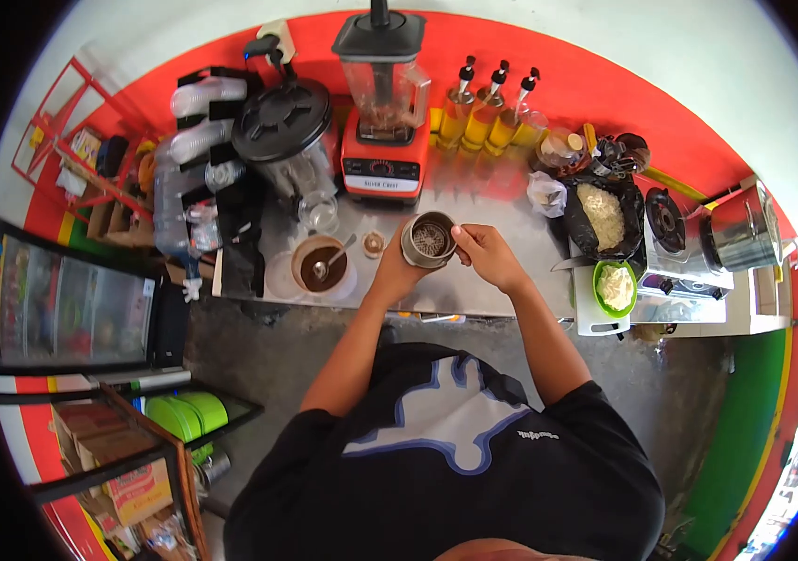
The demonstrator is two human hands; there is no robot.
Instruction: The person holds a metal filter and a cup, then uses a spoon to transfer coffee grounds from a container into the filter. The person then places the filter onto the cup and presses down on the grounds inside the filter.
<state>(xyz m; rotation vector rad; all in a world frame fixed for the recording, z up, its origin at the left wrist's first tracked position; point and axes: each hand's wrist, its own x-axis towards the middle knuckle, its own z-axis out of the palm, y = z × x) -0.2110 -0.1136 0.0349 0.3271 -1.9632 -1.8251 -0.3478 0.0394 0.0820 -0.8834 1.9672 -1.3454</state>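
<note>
Your steel desk (502,192) spans the middle of the frame. Near its top centre stands the red blender (381,154), its lidded jug seemingly without contents. In the upper left, the dispenser (284,126) wears a black lid, likely to keep its contents covered; you can't make out what is inside.

Right of centre, the black bag (578,224) gapes open over pale shreds, probably left that way for easy reach. The tub (343,288), left of your hands, holds brown stuff that could be powder or liquid. Three pump bottles (483,117) of amber liquid stand upright in a row against the red wall, nozzles up, presumably so each can be pressed in place. Below the bag, the green bowl (634,290) carries a white mound and sits on the white board (595,327).

The metal cup (410,252) is at the centre of the frame, raised over the desk's near edge, its mouth facing you and its patterned bottom in view. Your left hand (396,271) wraps its side while your right hand (488,254) pinches it at the right, a two-sided grasp that seems meant to steady it. The spoon (321,270) leans inside the tub, handle outward, likely for quick pickup.
</note>
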